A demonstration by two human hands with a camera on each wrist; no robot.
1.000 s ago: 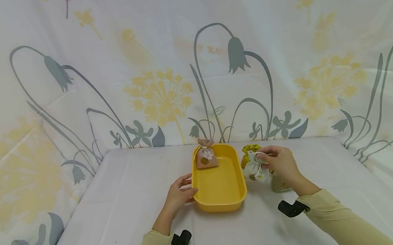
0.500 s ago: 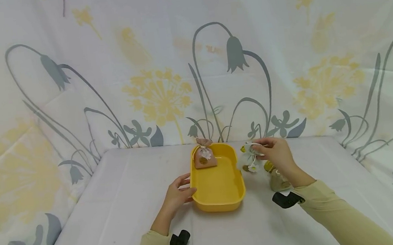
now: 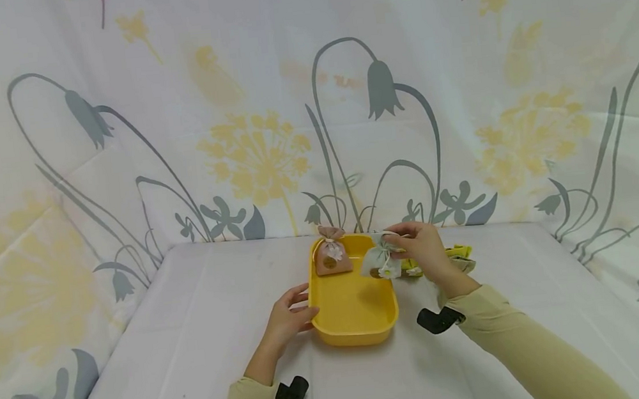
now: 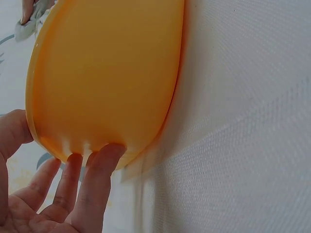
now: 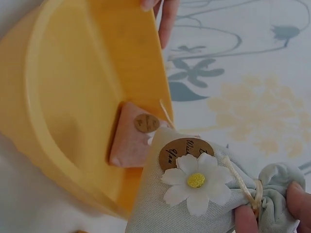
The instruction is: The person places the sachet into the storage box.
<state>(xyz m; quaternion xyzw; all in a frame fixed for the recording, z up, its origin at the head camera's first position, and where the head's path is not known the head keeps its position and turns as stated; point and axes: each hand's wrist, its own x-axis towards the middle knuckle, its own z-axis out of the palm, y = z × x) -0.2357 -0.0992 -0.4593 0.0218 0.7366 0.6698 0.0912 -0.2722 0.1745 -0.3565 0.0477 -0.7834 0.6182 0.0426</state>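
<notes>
My right hand (image 3: pixel 425 250) pinches the gathered neck of a pale grey-green drawstring pouch (image 5: pixel 160 199). A white daisy and a round brown tag decorate this pouch, which hangs over the right rim of the yellow plastic tray (image 3: pixel 352 302). At the tray's left side, my left hand (image 3: pixel 287 318) holds its rim, thumb over the edge and fingers against the outer wall (image 4: pixel 104 97). A pink drawstring pouch (image 3: pixel 332 261) with a white flower leans inside the tray's far left corner.
A yellow-green pouch (image 3: pixel 459 251) and a beige pouch (image 3: pixel 464 264) are on the table right of the tray, partly hidden by the right hand and wrist. A flower-printed curtain (image 3: pixel 261 134) hangs behind the white table (image 3: pixel 213 299).
My right hand has carried the pale pouch leftward, from above the other pouches to over the tray's right rim. The left hand keeps its hold on the tray.
</notes>
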